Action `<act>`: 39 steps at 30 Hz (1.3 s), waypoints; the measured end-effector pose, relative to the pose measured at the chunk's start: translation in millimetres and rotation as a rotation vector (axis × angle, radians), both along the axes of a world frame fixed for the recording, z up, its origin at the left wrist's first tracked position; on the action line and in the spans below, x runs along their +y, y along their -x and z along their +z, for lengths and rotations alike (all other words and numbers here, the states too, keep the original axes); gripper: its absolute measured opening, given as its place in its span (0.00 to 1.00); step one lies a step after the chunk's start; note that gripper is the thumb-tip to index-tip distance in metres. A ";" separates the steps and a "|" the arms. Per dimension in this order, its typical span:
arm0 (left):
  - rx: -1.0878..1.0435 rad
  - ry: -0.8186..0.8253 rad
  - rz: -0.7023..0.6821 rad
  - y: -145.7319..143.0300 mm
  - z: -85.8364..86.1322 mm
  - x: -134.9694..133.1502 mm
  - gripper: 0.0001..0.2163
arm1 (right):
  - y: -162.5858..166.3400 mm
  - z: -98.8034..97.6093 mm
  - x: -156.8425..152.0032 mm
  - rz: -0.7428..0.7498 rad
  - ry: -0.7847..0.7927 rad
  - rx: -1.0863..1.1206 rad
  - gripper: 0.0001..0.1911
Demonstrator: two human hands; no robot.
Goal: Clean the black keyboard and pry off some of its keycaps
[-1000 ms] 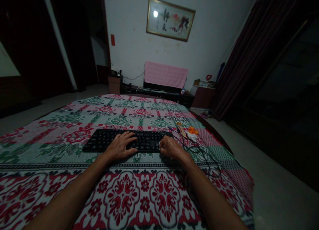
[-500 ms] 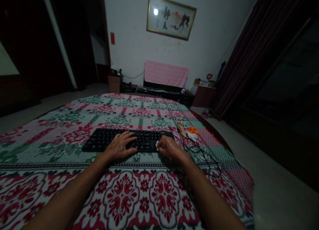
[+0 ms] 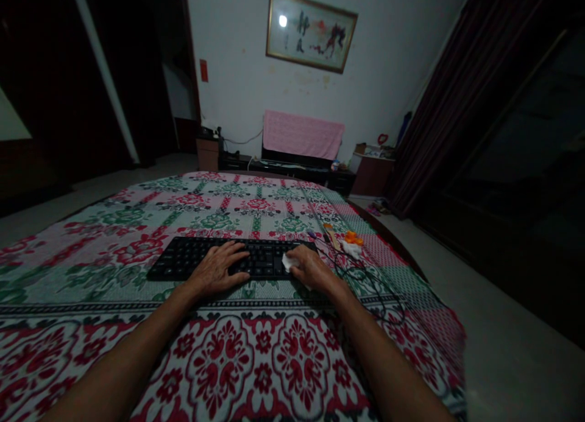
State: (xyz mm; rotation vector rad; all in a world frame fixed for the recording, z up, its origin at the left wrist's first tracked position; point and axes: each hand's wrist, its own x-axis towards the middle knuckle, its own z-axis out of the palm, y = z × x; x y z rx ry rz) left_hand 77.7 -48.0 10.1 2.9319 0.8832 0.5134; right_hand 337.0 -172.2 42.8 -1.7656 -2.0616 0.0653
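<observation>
A black keyboard [image 3: 192, 259] lies on a flowered bedspread [image 3: 256, 373] in front of me. My left hand [image 3: 214, 270] rests flat on the middle of the keys, fingers spread. My right hand [image 3: 308, 267] is at the keyboard's right end, fingers closed on a small white wad of cloth or tissue [image 3: 289, 262] pressed against the keys. The keyboard's black cable [image 3: 365, 282] loops on the bedspread to the right of that hand.
Small orange and white items [image 3: 353, 244] lie by the bed's right edge. Beyond the bed stands a low dark cabinet with a pink-covered screen [image 3: 301, 136]. A framed picture [image 3: 311, 31] hangs on the wall. Dark curtains [image 3: 439, 105] are at right.
My right hand has slid a little left and forward along the keyboard's right end, and more of the white wad shows. My left hand has stayed put.
</observation>
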 end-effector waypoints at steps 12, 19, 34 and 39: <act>0.005 -0.007 -0.011 0.1 -2.5 2.7 0.28 | -13.8 18.5 -8.1 -0.052 0.090 -0.156 0.13; 0.016 -0.002 -0.003 -0.3 -0.3 1.5 0.27 | 5.9 13.2 -6.0 -0.044 0.069 -0.184 0.13; 0.008 0.016 0.001 0.0 0.4 1.2 0.27 | -3.4 -1.4 0.6 -0.092 -0.040 -0.098 0.12; 0.027 0.020 0.003 -0.4 1.2 1.1 0.28 | 0.6 -4.0 3.0 -0.161 0.001 -0.125 0.14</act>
